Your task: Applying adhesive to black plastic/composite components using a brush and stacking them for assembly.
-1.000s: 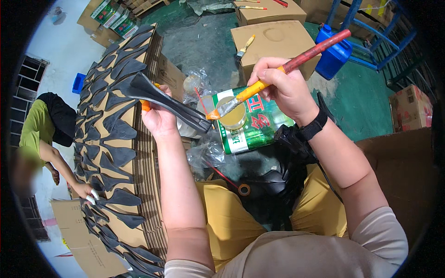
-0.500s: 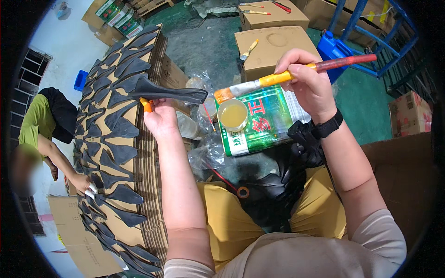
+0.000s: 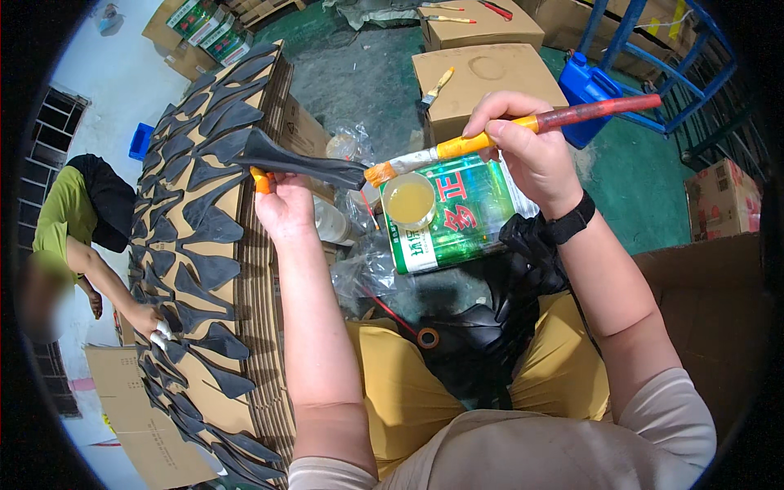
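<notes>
Black piece partly behind left hand

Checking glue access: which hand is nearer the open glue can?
Right. The right hand with the brush hovers just above the glue can; the left hand is off to its left.

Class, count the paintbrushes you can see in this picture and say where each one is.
4, perhaps more hidden. One brush in the right hand; one on the near box; two on the far box.
</notes>
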A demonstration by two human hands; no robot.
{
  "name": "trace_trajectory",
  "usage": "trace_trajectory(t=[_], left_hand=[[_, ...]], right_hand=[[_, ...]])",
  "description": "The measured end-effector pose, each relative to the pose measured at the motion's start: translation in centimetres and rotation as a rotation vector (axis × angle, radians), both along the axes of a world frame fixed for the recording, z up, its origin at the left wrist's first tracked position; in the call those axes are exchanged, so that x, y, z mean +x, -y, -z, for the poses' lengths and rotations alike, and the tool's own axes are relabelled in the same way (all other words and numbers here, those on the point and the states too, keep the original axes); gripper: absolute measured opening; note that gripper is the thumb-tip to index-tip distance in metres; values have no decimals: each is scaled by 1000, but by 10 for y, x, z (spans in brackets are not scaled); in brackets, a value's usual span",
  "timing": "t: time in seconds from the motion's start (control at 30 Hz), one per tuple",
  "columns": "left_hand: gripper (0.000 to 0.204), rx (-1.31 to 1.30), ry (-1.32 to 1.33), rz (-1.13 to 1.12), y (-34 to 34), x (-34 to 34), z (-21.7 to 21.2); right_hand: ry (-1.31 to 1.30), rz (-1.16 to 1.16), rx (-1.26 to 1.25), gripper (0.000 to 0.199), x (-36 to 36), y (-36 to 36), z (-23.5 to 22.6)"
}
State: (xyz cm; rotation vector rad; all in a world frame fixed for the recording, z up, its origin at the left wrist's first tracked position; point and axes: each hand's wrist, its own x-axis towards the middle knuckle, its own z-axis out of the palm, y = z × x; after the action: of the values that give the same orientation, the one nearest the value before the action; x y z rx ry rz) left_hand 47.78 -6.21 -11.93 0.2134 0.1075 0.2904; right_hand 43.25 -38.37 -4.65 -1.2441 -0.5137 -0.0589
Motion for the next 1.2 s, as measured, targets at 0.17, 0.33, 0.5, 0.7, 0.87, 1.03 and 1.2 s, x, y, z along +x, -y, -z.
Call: trace_trajectory(t=[0.17,0.33,0.5,0.7,0.87,1.03,1.2], left_hand=[[25,38,60,23,-13,-2,-2],[23,135,181,104,-8,-8,-12],[24,309,117,-8,-9,-13,-17],[33,571,242,-70,2,-19,-26],[41,861,268,-131,17,-23,-30],[51,968,369,-115,37,-28,-34],[51,1101,299,-86,62,-36,-41]], right_hand=[[-124,49,-8,15,9,-3,12],[-218,68,-415,16,20,-13,44],[-153,-3,-792,20,16,-35,61],[34,30,-762,19,20,-38,72],[-104,177,-507,12,30,-13,47],[-267,119,-46,16,18,10,-1],[-119,113,91,17,7,9,-22]])
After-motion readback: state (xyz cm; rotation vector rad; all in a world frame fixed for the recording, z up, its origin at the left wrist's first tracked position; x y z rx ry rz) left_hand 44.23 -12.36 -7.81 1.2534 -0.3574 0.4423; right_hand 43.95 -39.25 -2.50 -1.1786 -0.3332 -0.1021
